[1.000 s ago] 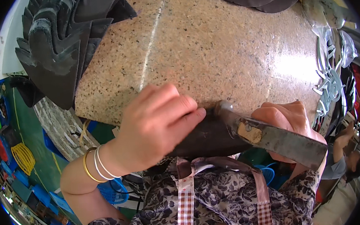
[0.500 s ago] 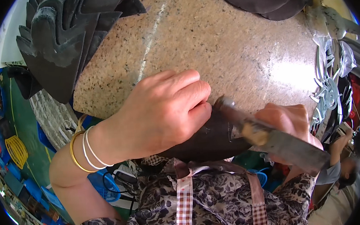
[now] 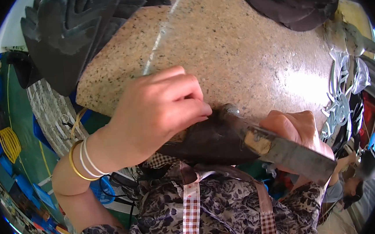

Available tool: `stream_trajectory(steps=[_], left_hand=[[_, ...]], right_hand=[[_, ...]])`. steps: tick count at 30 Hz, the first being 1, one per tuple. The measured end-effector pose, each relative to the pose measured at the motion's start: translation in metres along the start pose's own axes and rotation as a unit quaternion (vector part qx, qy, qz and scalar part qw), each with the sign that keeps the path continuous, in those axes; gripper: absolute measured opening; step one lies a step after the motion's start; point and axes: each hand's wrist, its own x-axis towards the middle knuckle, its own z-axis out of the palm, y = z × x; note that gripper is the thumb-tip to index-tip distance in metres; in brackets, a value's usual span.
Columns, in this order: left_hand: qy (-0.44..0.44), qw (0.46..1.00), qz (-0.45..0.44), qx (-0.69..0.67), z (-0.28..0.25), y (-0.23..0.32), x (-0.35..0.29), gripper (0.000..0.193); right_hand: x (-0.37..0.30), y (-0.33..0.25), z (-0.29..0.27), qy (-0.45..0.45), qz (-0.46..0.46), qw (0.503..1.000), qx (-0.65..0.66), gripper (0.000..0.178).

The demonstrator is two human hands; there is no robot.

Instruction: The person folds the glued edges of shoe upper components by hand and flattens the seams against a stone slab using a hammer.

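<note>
My left hand (image 3: 164, 105), wearing bangles at the wrist, has its fingers curled into a pinch at the upper edge of a dark leather-like piece (image 3: 216, 141). This piece lies at the near edge of the speckled stone tabletop (image 3: 235, 56). In my right hand (image 3: 291, 126) is a hammer (image 3: 294, 152), its fingers wrapped round the handle, most of which is hidden. The hammer's rounded end (image 3: 230, 110) rests over or just above the piece's upper edge; whether it touches, I cannot tell.
Stacked dark cut pieces (image 3: 65, 43) overhang the table's left edge. More rounded dark pieces (image 3: 293, 3) lie at the far right. Pale curled strips (image 3: 338, 96) hang along the right edge. A yellow basket (image 3: 9, 145) stands at far left, and another person (image 3: 349, 188) is at lower right.
My left hand has shifted left, its fingers drawn along the piece's edge. The hammer has moved slightly left, still in my right hand. The whole view has tilted a little.
</note>
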Motion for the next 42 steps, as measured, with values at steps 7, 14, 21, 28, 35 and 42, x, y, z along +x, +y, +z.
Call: stream_trajectory(steps=[7,14,21,28,35,42], left_hand=[[0.080,0.994,0.019,0.075,0.003,0.015,-0.009,0.017],[0.091,0.986,0.045,0.135,0.012,0.019,-0.024,0.029],[0.141,0.985,0.012,0.098,0.017,0.011,-0.028,0.028],[0.221,0.965,-0.048,0.135,0.029,0.020,-0.043,0.031],[0.210,0.964,-0.029,0.158,0.028,0.033,-0.042,0.033],[0.222,0.954,-0.025,0.200,0.044,0.036,-0.046,0.027]], right_hand=[[0.012,-0.010,-0.003,-0.007,0.022,1.000,-0.003,0.021],[0.013,-0.003,0.006,0.055,-0.006,0.998,0.016,0.016],[0.021,-0.012,-0.006,0.016,0.045,0.999,0.000,0.018],[0.022,-0.003,-0.001,-0.023,-0.004,0.999,0.023,0.021],[0.024,-0.024,-0.001,0.014,0.047,0.997,-0.066,0.020],[0.023,-0.019,0.005,0.007,0.075,0.997,-0.030,0.019]])
